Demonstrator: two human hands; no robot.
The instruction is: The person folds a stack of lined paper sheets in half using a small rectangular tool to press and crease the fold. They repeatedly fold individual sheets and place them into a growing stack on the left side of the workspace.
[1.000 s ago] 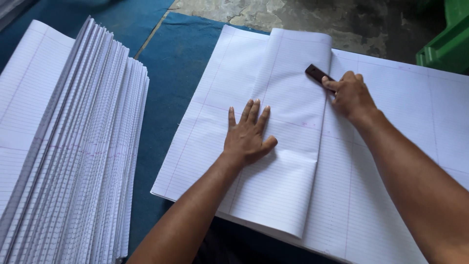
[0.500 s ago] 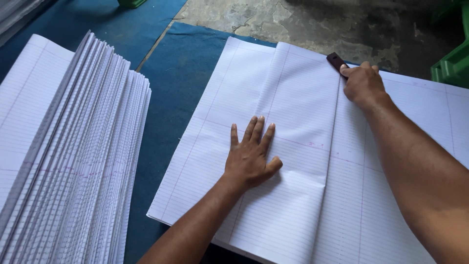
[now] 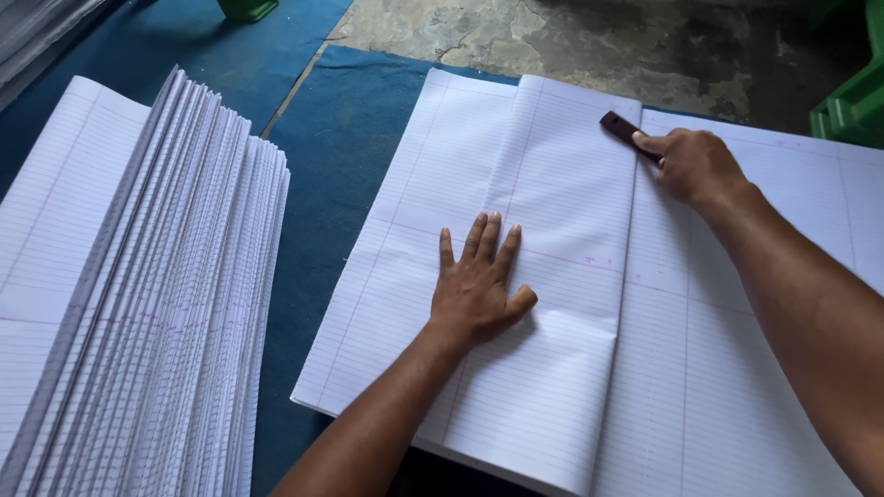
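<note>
Folded ruled sheet lies under left hand, right hand pressing its crease.

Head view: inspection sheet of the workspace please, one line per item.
Surface: blue mat over a grey concrete floor.
Job's things: large ruled sheet, folded over along a crease; dark flat tool at the crease's far end.
Clutter: fanned stack of folded ruled sheets on the left.
Hands: left hand flat on the folded flap; right hand holds the tool.
Cables: nothing seen.
Surroundings: green plastic objects at the top edge and right.
</note>
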